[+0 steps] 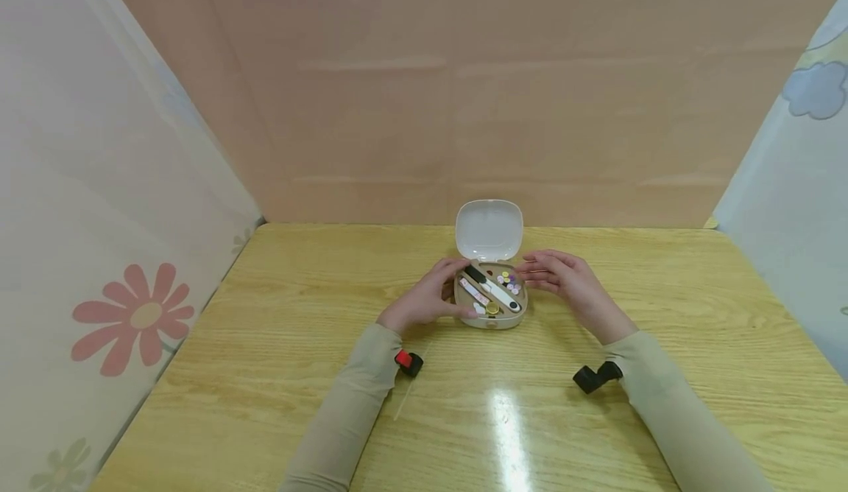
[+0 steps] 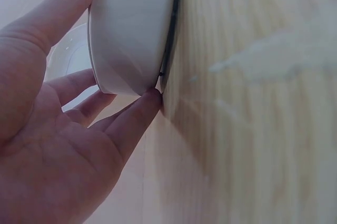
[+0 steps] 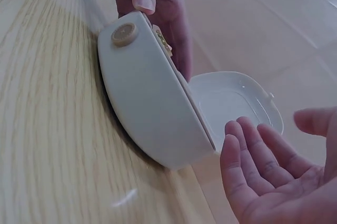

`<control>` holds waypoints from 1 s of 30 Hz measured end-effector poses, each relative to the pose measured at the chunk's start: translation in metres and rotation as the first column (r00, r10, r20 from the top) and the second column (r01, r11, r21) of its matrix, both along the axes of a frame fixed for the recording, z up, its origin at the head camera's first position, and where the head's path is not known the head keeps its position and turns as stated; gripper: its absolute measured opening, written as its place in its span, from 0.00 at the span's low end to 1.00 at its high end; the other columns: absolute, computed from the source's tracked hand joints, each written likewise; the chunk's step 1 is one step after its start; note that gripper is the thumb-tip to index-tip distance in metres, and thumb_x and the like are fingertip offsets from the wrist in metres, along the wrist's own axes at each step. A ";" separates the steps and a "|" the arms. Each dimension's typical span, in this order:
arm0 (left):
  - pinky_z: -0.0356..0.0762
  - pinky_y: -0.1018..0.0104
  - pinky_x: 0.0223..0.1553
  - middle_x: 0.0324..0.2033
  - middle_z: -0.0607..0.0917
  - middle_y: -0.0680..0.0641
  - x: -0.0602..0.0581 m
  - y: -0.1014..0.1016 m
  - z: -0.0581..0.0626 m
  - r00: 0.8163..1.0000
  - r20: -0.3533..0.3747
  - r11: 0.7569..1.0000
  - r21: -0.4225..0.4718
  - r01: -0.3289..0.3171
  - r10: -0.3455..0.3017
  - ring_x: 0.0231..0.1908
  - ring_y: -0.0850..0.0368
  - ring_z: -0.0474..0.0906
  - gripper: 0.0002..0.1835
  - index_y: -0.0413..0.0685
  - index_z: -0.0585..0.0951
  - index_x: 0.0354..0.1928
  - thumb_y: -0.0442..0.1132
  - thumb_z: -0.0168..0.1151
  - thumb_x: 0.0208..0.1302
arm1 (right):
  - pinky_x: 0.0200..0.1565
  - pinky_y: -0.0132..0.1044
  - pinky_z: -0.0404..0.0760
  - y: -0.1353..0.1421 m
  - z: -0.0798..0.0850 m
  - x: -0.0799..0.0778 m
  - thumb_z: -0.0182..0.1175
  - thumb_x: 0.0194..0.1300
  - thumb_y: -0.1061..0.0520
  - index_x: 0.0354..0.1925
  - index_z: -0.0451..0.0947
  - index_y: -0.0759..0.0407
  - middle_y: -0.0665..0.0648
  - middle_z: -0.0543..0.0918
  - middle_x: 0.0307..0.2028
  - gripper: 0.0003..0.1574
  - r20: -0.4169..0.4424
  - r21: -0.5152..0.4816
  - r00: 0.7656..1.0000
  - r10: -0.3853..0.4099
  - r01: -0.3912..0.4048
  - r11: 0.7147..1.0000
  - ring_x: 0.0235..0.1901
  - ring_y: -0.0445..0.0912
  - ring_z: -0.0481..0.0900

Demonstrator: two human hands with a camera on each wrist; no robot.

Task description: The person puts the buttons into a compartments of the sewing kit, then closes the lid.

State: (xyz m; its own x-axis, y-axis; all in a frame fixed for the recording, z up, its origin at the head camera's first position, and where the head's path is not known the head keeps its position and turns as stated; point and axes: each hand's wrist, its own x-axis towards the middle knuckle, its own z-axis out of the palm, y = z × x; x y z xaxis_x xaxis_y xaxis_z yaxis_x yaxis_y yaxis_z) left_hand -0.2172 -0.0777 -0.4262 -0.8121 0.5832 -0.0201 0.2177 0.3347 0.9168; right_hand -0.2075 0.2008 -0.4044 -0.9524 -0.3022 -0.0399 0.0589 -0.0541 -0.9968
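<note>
A white sewing box (image 1: 505, 322) stands on the table with its lid (image 1: 489, 230) raised at the back. Inside lie a black-and-white snips-like tool (image 1: 500, 292), a pink-patterned strip (image 1: 473, 291), a yellow round piece (image 1: 492, 307) and several buttons (image 1: 510, 284). My left hand (image 1: 427, 299) grips the box's left side, thumb at the front rim and fingers toward the back; the left wrist view shows fingertips against the box wall (image 2: 131, 29). Beside the right rim hovers my right hand (image 1: 559, 278), holding nothing, its fingers loosely extended in the right wrist view.
The wooden table (image 1: 298, 315) carries the box near its back edge, before a pinkish-brown backdrop (image 1: 397, 124). A thin pale strip (image 1: 405, 398) lies by the left wrist. Black wrist mounts (image 1: 589, 378) stick out from both sleeves. Patterned cloth (image 1: 119, 183) hangs at the sides.
</note>
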 end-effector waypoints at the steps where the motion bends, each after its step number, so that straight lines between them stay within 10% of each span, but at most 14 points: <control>1: 0.66 0.67 0.62 0.65 0.59 0.50 0.000 0.000 0.000 1.000 -0.001 1.000 0.001 0.000 0.000 0.64 0.56 0.62 0.50 0.48 0.56 0.73 0.38 0.75 0.50 | 0.54 0.42 0.78 0.002 0.000 0.000 0.48 0.75 0.48 0.52 0.75 0.63 0.67 0.79 0.51 0.21 0.001 -0.026 1.000 0.005 -0.005 1.000 0.50 0.54 0.79; 11: 0.66 0.67 0.61 0.65 0.59 0.50 0.000 -0.001 -0.002 1.000 0.000 1.000 0.006 0.003 -0.003 0.63 0.57 0.62 0.51 0.48 0.56 0.74 0.40 0.75 0.50 | 0.54 0.39 0.77 0.025 -0.001 0.003 0.33 0.79 0.49 0.53 0.74 0.61 0.63 0.80 0.51 0.27 -0.039 -0.145 0.996 0.081 -0.085 0.986 0.51 0.51 0.79; 30: 0.63 0.61 0.64 0.70 0.55 0.52 -0.004 -0.007 0.000 0.994 0.108 0.993 0.117 0.011 -0.024 0.67 0.48 0.58 0.58 0.54 0.52 0.74 0.32 0.78 0.43 | 0.57 0.43 0.74 0.036 -0.001 -0.014 0.33 0.78 0.45 0.58 0.65 0.74 0.65 0.79 0.53 0.35 0.006 -0.221 0.996 0.094 -0.090 0.971 0.55 0.56 0.75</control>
